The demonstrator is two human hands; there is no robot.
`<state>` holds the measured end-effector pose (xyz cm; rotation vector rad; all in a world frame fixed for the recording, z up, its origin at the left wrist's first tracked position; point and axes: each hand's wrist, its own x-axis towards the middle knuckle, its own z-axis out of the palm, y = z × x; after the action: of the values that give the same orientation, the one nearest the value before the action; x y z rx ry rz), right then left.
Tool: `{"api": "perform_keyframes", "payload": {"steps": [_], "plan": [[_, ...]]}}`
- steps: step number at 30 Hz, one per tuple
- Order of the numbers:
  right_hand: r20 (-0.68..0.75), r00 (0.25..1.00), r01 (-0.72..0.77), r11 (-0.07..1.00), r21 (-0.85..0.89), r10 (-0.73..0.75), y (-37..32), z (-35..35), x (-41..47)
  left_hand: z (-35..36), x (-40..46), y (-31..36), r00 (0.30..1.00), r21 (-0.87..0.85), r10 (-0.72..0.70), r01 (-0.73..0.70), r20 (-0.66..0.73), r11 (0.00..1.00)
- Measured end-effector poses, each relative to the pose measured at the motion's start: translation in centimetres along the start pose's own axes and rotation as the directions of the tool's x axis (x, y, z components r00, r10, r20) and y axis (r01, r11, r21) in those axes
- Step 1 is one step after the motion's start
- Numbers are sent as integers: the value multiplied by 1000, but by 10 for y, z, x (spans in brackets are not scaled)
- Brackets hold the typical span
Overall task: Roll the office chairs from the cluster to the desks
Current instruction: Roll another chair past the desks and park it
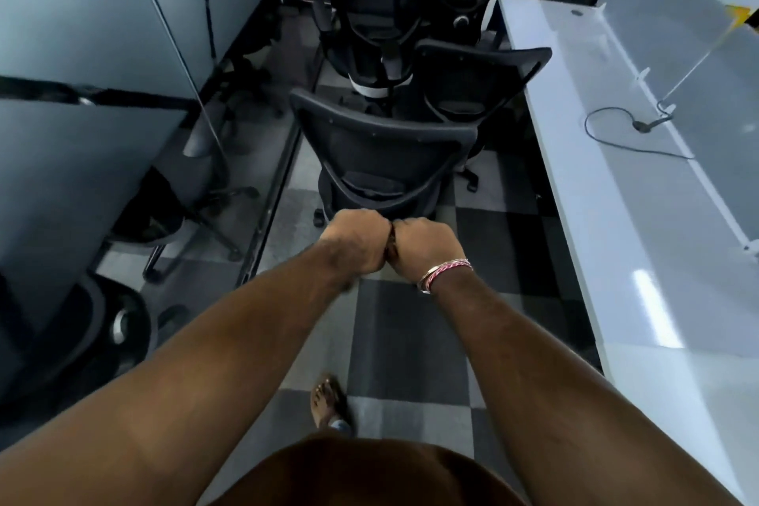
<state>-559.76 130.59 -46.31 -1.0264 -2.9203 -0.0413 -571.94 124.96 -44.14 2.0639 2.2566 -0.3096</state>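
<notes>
Both arms reach forward down the middle of the frame, and the two hands meet at the centre, knuckles touching. The left hand (356,240) is curled into a fist, and so is the right hand (427,244); nothing can be seen held in either, though their undersides are hidden. A red-and-white bracelet (445,269) sits on the right wrist.

Just above the fists, in the centre of the frame, stands the nearest office chair (382,152), black with a mesh back turned toward the camera. The fists are close to its lower edge; whether they touch it cannot be told. A second chair (476,78) stands right behind it, slightly to the right, and more chairs (378,16) are packed together at the top centre, forming the cluster.

Along the right side of the frame runs a long white tabletop (583,193) with a pale divider panel (665,12) rising from it and a black cable (608,127) looped on its surface. On the left, grey partition panels (82,94) stand over other chairs (135,218) tucked beneath them. The floor (394,341) is carpeted in a grey checker pattern, and a sandalled foot (328,403) shows at the bottom centre above a brown garment (369,477).
</notes>
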Motion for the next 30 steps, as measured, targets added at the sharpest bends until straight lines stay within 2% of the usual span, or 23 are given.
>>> {"api": "perform_keyframes", "payload": {"steps": [4,8,13,15,20,23,30], "plan": [[-44,998,-52,998,25,53,19,-11,83,-20,73,-47,999,8,-54,54,3,999],[-111,990,-86,995,39,90,43,-3,158,-40,137,-86,1000,-51,-18,17,-17,999],[-202,976,-72,995,63,83,77,22,244,-37,220,-127,992,-103,-30,17,-126,995],[-167,985,-38,997,72,50,90,32,272,-30,250,-138,994,-62,-21,14,-104,998],[12,1000,-7,992,126,6,112,62,311,-18,299,-143,995,9,-4,3,105,1000],[53,999,-7,995,98,1,118,63,323,-21,316,-145,982,79,-28,13,184,997],[172,980,-104,995,7,102,120,50,327,-26,330,-151,967,128,76,-110,243,986]]}}
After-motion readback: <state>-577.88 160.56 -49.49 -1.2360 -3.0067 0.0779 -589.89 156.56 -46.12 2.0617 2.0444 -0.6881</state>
